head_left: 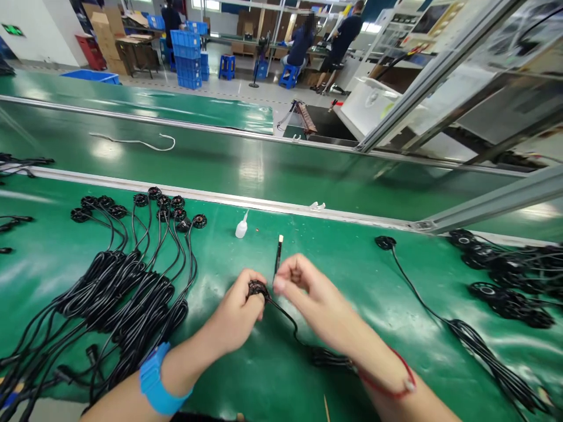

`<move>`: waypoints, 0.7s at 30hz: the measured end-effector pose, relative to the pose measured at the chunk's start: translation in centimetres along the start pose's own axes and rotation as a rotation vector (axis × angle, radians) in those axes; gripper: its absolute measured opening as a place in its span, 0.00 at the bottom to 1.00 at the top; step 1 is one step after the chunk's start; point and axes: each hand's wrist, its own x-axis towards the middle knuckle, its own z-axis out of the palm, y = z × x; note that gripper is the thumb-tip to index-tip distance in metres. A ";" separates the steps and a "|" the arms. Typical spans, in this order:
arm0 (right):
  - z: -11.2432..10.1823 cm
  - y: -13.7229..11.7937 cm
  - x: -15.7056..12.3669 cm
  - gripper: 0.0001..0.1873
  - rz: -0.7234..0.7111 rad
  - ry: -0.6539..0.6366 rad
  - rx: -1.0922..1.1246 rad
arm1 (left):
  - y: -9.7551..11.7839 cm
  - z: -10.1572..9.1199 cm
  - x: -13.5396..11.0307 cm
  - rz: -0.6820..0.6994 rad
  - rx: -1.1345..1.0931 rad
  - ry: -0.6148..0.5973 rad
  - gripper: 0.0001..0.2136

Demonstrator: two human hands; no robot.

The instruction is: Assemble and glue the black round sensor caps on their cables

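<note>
My left hand (240, 308) is closed around a small round black part (257, 288) whose black cable (292, 328) trails off to the right under my right forearm. My right hand (299, 287) is pinched on a thin black stick-like tool (278, 255) with a pale tip, held upright just right of the part. Both hands hover over the green mat (272, 375). A small white squeeze bottle (241, 227) stands just beyond my left hand.
A row of round black parts with bundled cables (132, 281) lies at left. One more cabled part (386, 242) and a heap of them (505, 275) lie at right. A green conveyor (264, 164) runs behind. People work at far benches (303, 41).
</note>
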 end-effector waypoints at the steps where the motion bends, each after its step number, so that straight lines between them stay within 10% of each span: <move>1: 0.1 -0.1 -1.2 0.07 0.046 -0.060 0.025 | 0.0 -0.1 -0.2 0.006 0.031 0.004 0.08; 21: 0.7 4.0 -3.0 0.10 0.202 -0.239 0.453 | 1.0 0.0 -1.5 -0.013 0.401 -0.162 0.08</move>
